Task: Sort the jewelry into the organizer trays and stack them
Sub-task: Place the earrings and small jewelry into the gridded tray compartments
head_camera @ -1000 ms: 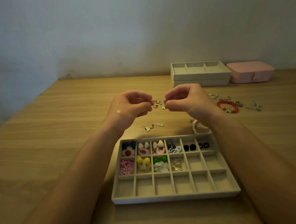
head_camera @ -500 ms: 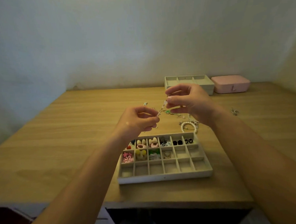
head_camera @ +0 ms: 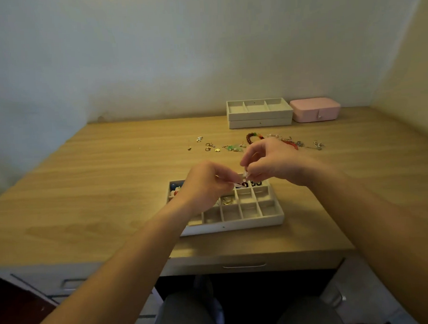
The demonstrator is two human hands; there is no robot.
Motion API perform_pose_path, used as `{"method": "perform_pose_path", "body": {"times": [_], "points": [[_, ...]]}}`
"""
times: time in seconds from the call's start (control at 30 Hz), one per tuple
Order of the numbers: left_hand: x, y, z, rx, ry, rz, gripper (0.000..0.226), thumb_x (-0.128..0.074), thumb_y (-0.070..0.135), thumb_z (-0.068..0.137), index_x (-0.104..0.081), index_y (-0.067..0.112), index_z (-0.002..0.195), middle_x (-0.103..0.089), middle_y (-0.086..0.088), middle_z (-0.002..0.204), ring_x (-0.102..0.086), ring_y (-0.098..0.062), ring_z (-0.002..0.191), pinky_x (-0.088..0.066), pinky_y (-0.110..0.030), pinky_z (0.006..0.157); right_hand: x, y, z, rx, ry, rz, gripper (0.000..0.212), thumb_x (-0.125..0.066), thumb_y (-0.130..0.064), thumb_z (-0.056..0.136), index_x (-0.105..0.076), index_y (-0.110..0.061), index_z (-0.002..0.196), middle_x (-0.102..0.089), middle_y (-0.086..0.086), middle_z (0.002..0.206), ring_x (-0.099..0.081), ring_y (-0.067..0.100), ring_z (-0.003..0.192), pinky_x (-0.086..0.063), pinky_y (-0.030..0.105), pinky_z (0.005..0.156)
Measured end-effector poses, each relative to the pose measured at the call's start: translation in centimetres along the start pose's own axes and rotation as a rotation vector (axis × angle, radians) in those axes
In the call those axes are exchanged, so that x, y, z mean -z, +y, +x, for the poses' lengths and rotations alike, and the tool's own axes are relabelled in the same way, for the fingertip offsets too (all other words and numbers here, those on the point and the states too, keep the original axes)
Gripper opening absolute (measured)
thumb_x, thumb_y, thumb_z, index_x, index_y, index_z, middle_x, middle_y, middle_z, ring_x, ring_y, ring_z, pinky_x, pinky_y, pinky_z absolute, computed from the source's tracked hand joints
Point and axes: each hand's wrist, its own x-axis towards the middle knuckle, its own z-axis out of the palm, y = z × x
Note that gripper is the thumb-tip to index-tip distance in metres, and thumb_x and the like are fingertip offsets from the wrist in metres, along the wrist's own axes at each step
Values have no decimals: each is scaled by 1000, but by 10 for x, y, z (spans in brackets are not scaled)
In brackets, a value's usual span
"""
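A small pale jewelry piece [head_camera: 245, 174] was pinched between the fingertips of both hands, above the far part of the gridded organizer tray [head_camera: 236, 225]; its exact kind could not be made out. The left hand [head_camera: 204, 184] was held with its fingers curled, thumb and forefinger closed on the piece from the left. The right hand [head_camera: 273, 163] was likewise curled, its fingertips gripping the piece from the right.

The tray was set on the wooden desk [head_camera: 98, 192] near the front edge and was partly hidden by the left hand. Black pieces [head_camera: 244, 184] were seen in two compartments at the right of its far row, a gold piece [head_camera: 227, 200] in the next row, and blue and red pieces [head_camera: 176, 189] at the far left corner.

Beyond the hands, loose jewelry was scattered across the desk: small earrings [head_camera: 209, 146], a green piece [head_camera: 233, 148], a dark beaded bracelet [head_camera: 252, 137], a red bracelet [head_camera: 292, 144] partly covered by the right hand, and silver pieces [head_camera: 317, 145]. Against the wall, two further organizer trays [head_camera: 260, 116] were stacked, with a pink jewelry box [head_camera: 315, 110] just beside them at the right.
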Motion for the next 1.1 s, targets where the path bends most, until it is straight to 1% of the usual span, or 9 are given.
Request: {"method": "perform_pose_path", "body": {"times": [0.1, 0.2, 0.3, 0.47, 0.6, 0.7, 0.8, 0.9, 1.1], "points": [[-6, 0, 2, -68, -5, 121, 23, -76, 2, 84, -78, 20, 98, -75, 7, 89, -69, -3, 81, -56, -19, 77, -2, 6, 1, 4, 3, -98, 17, -69, 5, 85, -72, -9, 93, -73, 9, 86, -73, 17, 75, -62, 29, 71], [-10, -1, 4, -110, -18, 185, 30, -79, 5, 82, -72, 26, 102, -74, 12, 84, -63, 6, 69, -49, -11, 63, -4, 10, 3, 12, -22, -169, 19, -71, 3, 83, -74, -12, 93, -74, 7, 85, -72, 15, 76, -59, 25, 67], [-12, -3, 5, -120, -26, 241, 37, -82, 11, 80, -67, 29, 108, -74, 15, 81, -63, 6, 72, -48, -17, 68, -7, 12, 3, 21, -30, -212, 20, -72, 2, 82, -75, -14, 93, -74, 5, 86, -71, 14, 77, -58, 21, 64], [-14, -1, 4, -137, -57, 288, 41, -82, 12, 79, -65, 30, 111, -74, 18, 82, -60, 9, 73, -44, -19, 72, -9, 18, 7, 58, -27, -295, 20, -75, -2, 80, -74, -21, 88, -74, -4, 82, -71, 12, 79, -60, 28, 72], [-16, 0, 4, -165, -74, 363, 40, -81, 14, 81, -63, 30, 113, -75, 18, 87, -64, 5, 84, -49, -23, 83, -14, 19, 7, 63, -68, -365, 21, -75, -2, 79, -71, -20, 87, -71, -7, 74, -67, 9, 70, -54, 25, 65], [-16, 3, 3, -231, -71, 484, 37, -78, 20, 84, -61, 32, 114, -74, 19, 92, -64, -1, 91, -43, -25, 90, -17, 16, 3, 96, -87, -412, 22, -77, -1, 78, -70, -20, 86, -71, -5, 77, -66, 8, 70, -51, 23, 63], [-15, 6, 4, -290, -93, 586, 33, -74, 20, 85, -62, 33, 113, -73, 17, 98, -65, -8, 95, -49, -29, 86, -20, 13, 1, 124, -68, -486, 25, -78, -4, 76, -66, -25, 80, -67, -7, 78, -63, 7, 72, -48, 24, 61], [-15, 7, 6, -318, -132, 672, 28, -71, 20, 87, -64, 33, 111, -72, 16, 103, -64, -11, 96, -49, -28, 79, -24, 12, -1, 138, -48, -581, 21, -80, -5, 73, -69, -22, 81, -68, -6, 81, -64, 10, 76, -56, 32, 65], [-15, 3, 8, -357, -171, 709, 34, -68, 23, 86, -51, 24, 115, -71, 6, 106, -65, -22, 95, -53, -44, 79, -26, 5, -4, 127, -5, -705, 23, -74, -2, 76, -62, -22, 76, -64, -5, 78, -62, 13, 73, -53, 32, 61]]}}
